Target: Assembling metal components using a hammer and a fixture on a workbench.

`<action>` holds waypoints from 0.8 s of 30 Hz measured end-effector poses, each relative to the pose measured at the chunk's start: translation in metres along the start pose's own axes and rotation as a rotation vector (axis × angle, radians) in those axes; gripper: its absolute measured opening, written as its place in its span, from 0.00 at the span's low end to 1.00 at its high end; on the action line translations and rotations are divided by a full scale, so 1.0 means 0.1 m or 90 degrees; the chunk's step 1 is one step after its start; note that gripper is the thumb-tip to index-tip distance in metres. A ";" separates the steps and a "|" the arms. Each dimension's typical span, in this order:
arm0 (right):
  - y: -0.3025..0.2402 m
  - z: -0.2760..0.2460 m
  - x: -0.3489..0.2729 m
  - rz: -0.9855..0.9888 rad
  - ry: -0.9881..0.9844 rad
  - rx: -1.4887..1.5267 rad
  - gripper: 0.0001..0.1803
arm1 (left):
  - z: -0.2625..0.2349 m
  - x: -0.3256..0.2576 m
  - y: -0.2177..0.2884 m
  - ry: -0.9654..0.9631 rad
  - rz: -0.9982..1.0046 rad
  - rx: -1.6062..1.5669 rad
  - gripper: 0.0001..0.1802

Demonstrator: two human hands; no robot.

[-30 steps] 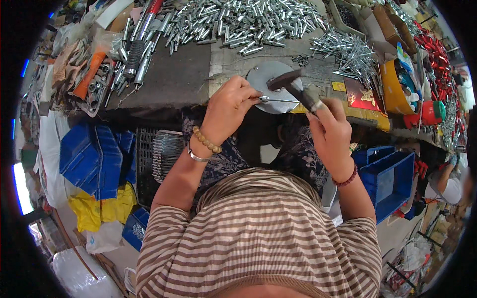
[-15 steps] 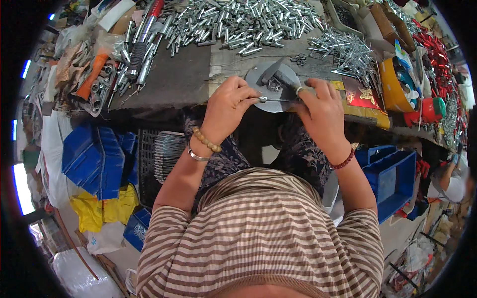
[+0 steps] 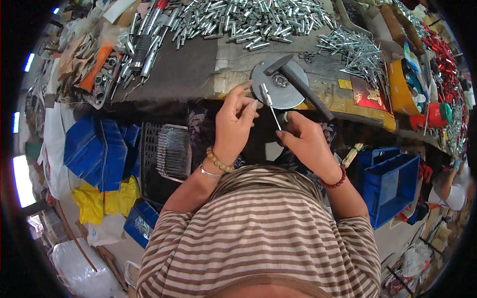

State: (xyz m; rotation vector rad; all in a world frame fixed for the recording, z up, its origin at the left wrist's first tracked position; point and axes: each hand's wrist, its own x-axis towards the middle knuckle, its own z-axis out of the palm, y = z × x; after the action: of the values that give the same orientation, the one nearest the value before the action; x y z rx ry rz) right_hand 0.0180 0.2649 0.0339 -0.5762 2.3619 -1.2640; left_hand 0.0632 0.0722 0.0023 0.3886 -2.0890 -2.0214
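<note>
Between my hands is a thin metal rod (image 3: 274,117) with a silver cylindrical head (image 3: 266,94), tilted over the bench's front edge. My right hand (image 3: 308,144) pinches the rod's lower end between thumb and fingers. Close beside the cylindrical head, my left hand (image 3: 236,121) has its index finger stretched up and its thumb apart, and seems to hold nothing. A hammer (image 3: 303,89) lies across the round grey metal plate (image 3: 293,102), its handle jutting over the bench edge. Small metal bits (image 3: 280,80) sit on the plate under the hammer.
Loose silver cylinders (image 3: 248,20) are heaped at the bench's back, with thin rods (image 3: 353,52) piled to their right. At the left lie an orange-handled tool (image 3: 96,68) and a power screwdriver (image 3: 141,49). Blue bins (image 3: 395,184) and a black crate (image 3: 149,164) flank my legs.
Both hands have drawn back toward me from the plate. The rod has swung from level to steeply tilted. The hammer now lies fully in view, away from my right hand.
</note>
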 end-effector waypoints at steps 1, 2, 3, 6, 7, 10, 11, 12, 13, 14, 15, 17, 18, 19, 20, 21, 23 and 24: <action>0.01 0.03 -0.01 0.030 -0.013 0.081 0.12 | 0.02 -0.01 -0.01 0.004 -0.002 0.001 0.23; 0.02 0.05 -0.02 0.061 -0.026 0.162 0.11 | 0.03 0.00 -0.04 -0.017 -0.028 -0.067 0.26; 0.01 0.08 -0.03 0.060 -0.033 0.162 0.11 | 0.03 -0.01 -0.08 -0.033 -0.055 -0.135 0.29; -0.07 0.16 -0.04 0.098 -0.054 0.217 0.10 | 0.02 -0.02 -0.12 -0.025 -0.062 -0.162 0.29; -0.10 0.19 -0.05 0.110 -0.041 0.238 0.10 | 0.00 -0.03 -0.12 -0.027 -0.065 -0.181 0.30; -0.13 0.30 -0.07 0.102 -0.047 0.215 0.09 | -0.07 -0.07 -0.08 -0.003 -0.103 -0.199 0.30; -0.13 0.34 -0.07 0.088 -0.039 0.176 0.09 | -0.09 -0.09 -0.09 0.004 -0.106 -0.197 0.31; -0.20 0.37 -0.07 0.093 -0.047 0.164 0.09 | -0.12 -0.12 -0.10 0.010 -0.109 -0.213 0.31; -0.16 0.41 -0.08 0.068 -0.073 0.161 0.09 | -0.17 -0.15 -0.12 0.017 -0.110 -0.229 0.31; -0.18 0.46 -0.08 0.064 -0.091 0.167 0.09 | -0.23 -0.18 -0.17 0.007 -0.106 -0.260 0.31; -0.18 0.52 -0.08 0.060 -0.113 0.176 0.10 | -0.28 -0.24 -0.16 0.042 -0.122 -0.304 0.30; -0.16 0.60 -0.08 0.062 -0.195 0.188 0.14 | -0.48 -0.36 -0.23 0.106 -0.094 -0.310 0.30; -0.17 0.64 -0.08 0.061 -0.193 0.195 0.16 | -0.63 -0.44 -0.25 0.147 -0.093 -0.275 0.29; -0.16 0.65 -0.07 0.061 -0.183 0.206 0.19 | -0.79 -0.52 -0.26 0.180 -0.092 -0.237 0.29; 0.00 0.66 -0.03 0.071 -0.222 0.242 0.22 | -0.94 -0.61 -0.36 0.236 -0.079 -0.216 0.28; 0.05 0.69 -0.01 0.066 -0.238 0.238 0.22 | -1.15 -0.72 -0.55 0.281 -0.100 -0.180 0.29; 0.11 0.75 0.04 0.102 -0.239 0.257 0.21 | -1.52 -1.00 -0.87 0.398 -0.145 -0.161 0.28; 0.18 0.77 0.07 0.101 -0.246 0.256 0.21 | -1.69 -1.12 -0.95 0.463 -0.227 -0.150 0.27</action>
State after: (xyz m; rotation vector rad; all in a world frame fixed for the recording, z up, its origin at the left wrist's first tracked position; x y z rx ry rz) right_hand 0.0499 0.2180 -0.0221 -0.4448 1.7425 -1.3638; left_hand 0.2287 -0.0524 -0.0828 1.2938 -1.3898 -1.8541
